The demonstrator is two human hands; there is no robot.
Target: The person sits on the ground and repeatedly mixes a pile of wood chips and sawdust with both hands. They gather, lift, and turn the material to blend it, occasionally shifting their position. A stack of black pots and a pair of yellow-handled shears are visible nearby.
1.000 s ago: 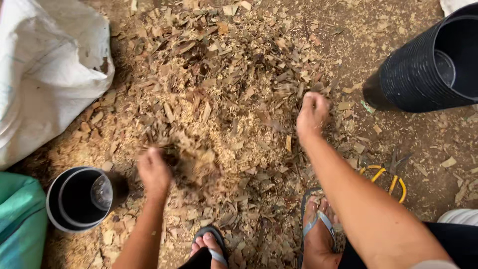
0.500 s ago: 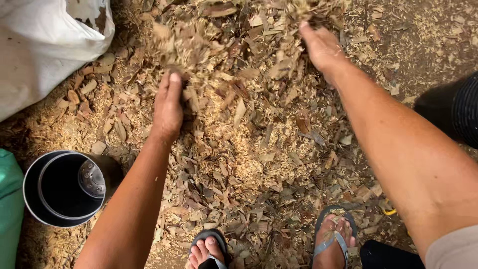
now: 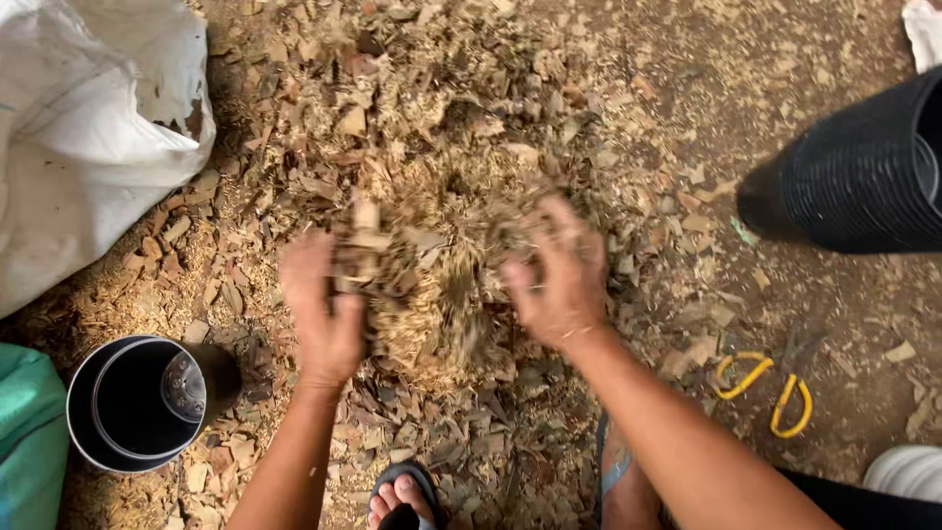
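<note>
Crouching over the ground in sandals, I show the toes of one foot at the bottom edge of the frame, between my two forearms. Just ahead, my left hand and right hand face each other, fingers curled in a loose cup around a clump of dry leaves and wood shavings lifted between them; neither hand is clenched, and bits of the clump blur as they spill from it. To my left, a small black plastic pot lies tipped with its open mouth toward the camera, beside the edge of a teal bag. To my right, yellow-handled scissors lie on the dirt. Beyond my hands, the heap of leaf litter and shavings spreads across the ground. A white woven sack slumps at far left, and a stack of black ribbed pots lies on its side at far right.
</note>
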